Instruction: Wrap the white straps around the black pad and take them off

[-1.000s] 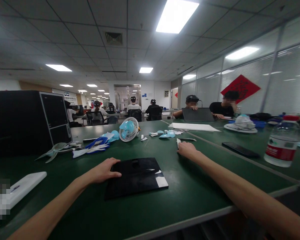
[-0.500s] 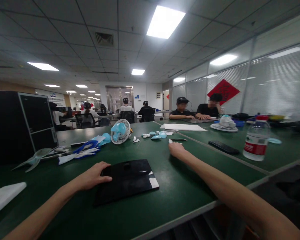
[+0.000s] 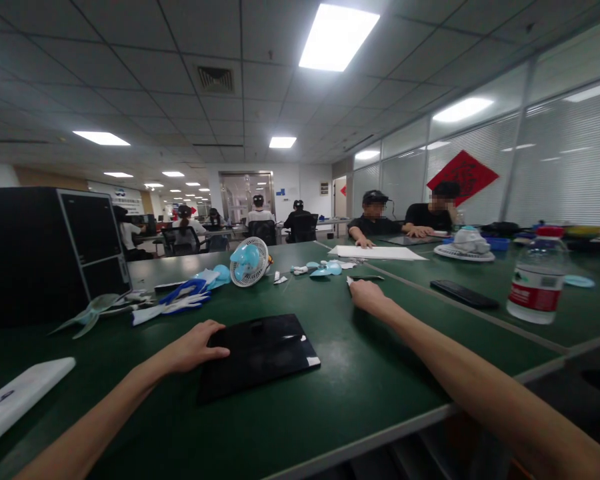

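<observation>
My left hand (image 3: 193,347) rests on the left edge of a flat black panel (image 3: 260,353) lying on the green table (image 3: 370,393), fingers curled over its rim. My right hand (image 3: 369,295) reaches far forward, knuckles up and fingers folded down onto a small white scrap (image 3: 349,281) on the table; what the fingers hold cannot be made out. A small blue and white desk fan (image 3: 249,261) lies just beyond the panel.
A black box (image 3: 45,250) stands at the left, with blue fan blades and gloves (image 3: 177,298) beside it. A white slab (image 3: 27,393), a phone (image 3: 463,294), a water bottle (image 3: 537,283) and white paper (image 3: 380,253) are on the table. Two people sit at the far right, others further back.
The view has swung slightly to the left and back. My left hand stays on the black panel and my right hand stays at the white scrap.
</observation>
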Demonstrator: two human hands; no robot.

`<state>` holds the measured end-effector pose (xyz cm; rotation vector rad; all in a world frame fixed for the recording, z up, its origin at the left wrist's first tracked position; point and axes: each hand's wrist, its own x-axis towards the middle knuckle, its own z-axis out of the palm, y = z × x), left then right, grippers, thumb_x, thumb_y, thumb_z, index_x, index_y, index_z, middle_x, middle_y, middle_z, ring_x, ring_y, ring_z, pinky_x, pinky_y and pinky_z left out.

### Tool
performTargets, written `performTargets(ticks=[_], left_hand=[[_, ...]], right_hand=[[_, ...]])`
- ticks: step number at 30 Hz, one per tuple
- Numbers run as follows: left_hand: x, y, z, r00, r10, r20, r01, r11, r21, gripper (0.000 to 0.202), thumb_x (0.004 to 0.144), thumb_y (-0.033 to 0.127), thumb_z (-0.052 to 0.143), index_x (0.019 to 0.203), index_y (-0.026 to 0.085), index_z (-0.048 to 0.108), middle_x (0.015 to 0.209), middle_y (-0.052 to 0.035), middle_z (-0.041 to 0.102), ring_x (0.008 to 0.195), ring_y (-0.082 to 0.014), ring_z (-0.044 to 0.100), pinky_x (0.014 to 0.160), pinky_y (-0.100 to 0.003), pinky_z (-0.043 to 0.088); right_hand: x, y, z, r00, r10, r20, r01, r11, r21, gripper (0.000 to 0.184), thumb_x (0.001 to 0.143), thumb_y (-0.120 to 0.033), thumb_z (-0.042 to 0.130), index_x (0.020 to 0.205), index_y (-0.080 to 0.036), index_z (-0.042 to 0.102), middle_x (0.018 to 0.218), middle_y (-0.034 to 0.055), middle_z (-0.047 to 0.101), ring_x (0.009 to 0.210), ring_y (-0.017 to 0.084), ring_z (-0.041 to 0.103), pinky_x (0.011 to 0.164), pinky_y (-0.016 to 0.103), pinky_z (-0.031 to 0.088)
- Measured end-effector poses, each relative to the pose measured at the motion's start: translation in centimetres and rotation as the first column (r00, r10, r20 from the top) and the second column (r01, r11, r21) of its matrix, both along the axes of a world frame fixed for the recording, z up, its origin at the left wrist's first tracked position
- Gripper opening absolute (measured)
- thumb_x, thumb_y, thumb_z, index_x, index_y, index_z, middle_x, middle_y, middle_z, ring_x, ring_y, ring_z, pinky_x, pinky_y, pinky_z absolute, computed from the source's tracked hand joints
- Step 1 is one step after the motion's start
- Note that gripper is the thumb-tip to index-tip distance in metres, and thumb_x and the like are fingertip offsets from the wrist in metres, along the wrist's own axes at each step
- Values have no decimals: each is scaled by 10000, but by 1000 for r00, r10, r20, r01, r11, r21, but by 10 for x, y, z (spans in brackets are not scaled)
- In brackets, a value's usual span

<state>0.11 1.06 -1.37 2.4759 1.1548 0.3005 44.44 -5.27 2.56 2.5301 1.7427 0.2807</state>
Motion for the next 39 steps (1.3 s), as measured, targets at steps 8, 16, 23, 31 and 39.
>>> performTargets(ticks=[8,16,23,31,39], left_hand=[[-1,5,-3,999,-6,35,6,1000,4,748,679,647,567,1265,188,497,1318,-112,490,1191,-286,458,1004,-380,352],[1,-9,10,1000,11,-3,-11,1000,-10,706,708,593,563,1267,169,488,1340,-121,469,1206,-269,449,1016,-360,336],[1,2,17,965,100,243,-141,978,155,614,812,608,387,1213,165,525,1284,-113,529,1187,-255,469,1021,-376,337],[0,-16,47,753,166,637,-119,986,-118,700,824,679,258,1137,145,585,1134,-111,639,992,-255,584,764,-356,474],[8,-42,58,829,106,549,-40,991,-130,458,812,568,447,765,143,612,629,6,597,525,-104,483,520,-232,376]], right_hand=[[17,-15,36,995,-96,7,93,981,170,340,802,-212,480,1045,-59,661,1030,241,644,956,282,624,796,321,451],[16,-49,83,998,-59,32,29,815,579,270,777,-289,471,790,-119,681,808,169,666,795,256,609,670,308,411],[-45,-57,81,660,598,-454,-196,721,665,247,741,-377,499,706,-144,575,573,6,513,529,112,461,492,228,346],[-104,-55,52,152,598,-787,-310,785,537,247,705,-372,615,740,-134,561,618,-3,550,487,65,429,432,198,298],[-115,-46,32,65,481,-874,-417,809,414,203,717,-312,625,743,-114,590,590,-26,523,473,48,419,412,178,280]])
